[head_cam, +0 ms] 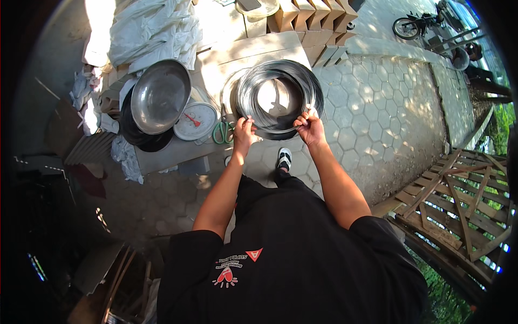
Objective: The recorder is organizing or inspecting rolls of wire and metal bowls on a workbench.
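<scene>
A thick round coil of thin grey metal wire [247, 87] is between my hands at the near edge of the low table [251, 50]. My left hand [243, 135] pinches its near left rim. On the near right, my right hand [311, 126] grips the rim with bent fingers. Under the coil shows a dark round rim [319, 95]; what it belongs to is partly hidden. Scissors with green handles [221, 133] lie just left of my left hand. Further left is a dial scale [196, 121] with a red pointer, beside a shiny metal bowl [162, 97].
White plastic sacks [156, 32] are piled at the back left. Folded cardboard boxes [311, 18] stand beyond the table. Hexagonal paving [356, 97] runs to the right, towards a wooden slatted frame [457, 202]. A motorbike [417, 25] and a person [473, 54] are far off.
</scene>
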### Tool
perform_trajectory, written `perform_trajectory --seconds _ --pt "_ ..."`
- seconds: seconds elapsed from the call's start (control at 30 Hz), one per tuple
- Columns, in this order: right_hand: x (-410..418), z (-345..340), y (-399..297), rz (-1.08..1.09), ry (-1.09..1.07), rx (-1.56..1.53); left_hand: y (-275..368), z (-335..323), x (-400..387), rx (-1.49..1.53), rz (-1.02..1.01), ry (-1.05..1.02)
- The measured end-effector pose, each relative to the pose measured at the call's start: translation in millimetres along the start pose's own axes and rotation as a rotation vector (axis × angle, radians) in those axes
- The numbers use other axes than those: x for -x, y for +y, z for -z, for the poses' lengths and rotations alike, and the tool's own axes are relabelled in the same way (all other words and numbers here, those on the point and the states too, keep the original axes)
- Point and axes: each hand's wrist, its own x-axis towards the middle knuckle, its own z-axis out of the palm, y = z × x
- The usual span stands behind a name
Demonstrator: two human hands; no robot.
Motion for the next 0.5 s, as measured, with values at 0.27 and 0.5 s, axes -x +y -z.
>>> perform_trajectory --seconds 0.27,0.5 --pt "6.8 -12.3 1.8 0.040 0.020 0.134 16.5 -11.6 3.5 0.226 0.165 0.071" --pt "4.9 -18.0 6.1 0.086 0.168 0.415 18.1 -32.6 -6.7 0.176 0.252 0.268"
